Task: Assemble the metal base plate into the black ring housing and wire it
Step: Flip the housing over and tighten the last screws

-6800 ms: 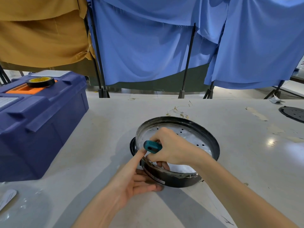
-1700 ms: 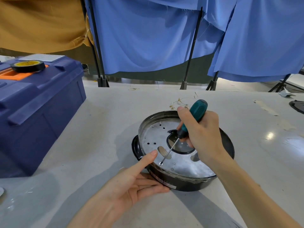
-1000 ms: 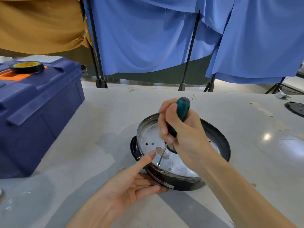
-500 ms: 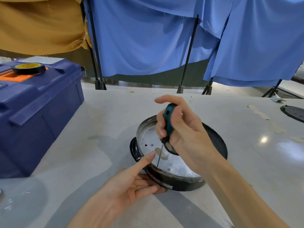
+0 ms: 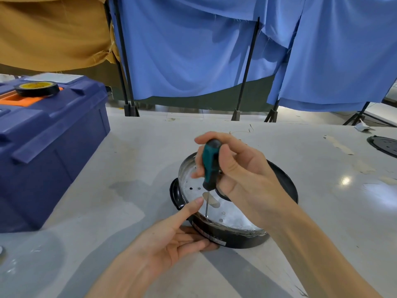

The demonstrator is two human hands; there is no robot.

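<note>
The black ring housing (image 5: 285, 179) lies on the table with the shiny perforated metal base plate (image 5: 231, 214) seated inside it. My right hand (image 5: 240, 175) grips a teal-handled screwdriver (image 5: 210, 164) nearly upright, its tip down on the plate near the front-left rim. My left hand (image 5: 169, 239) lies palm up against the housing's near left side. Its thumb reaches up to the rim beside the screwdriver shaft, and its fingers touch the housing's outer wall.
A dark blue toolbox (image 5: 43, 143) stands at the left with a roll of black tape (image 5: 37, 88) on its lid. A black disc (image 5: 384, 145) lies at the far right edge. Blue and mustard cloths hang on stands behind the table (image 5: 129, 190).
My right hand has swung the screwdriver from a slant to nearly upright, its tip staying at the plate's front-left edge. My left hand has kept its place against the housing.
</note>
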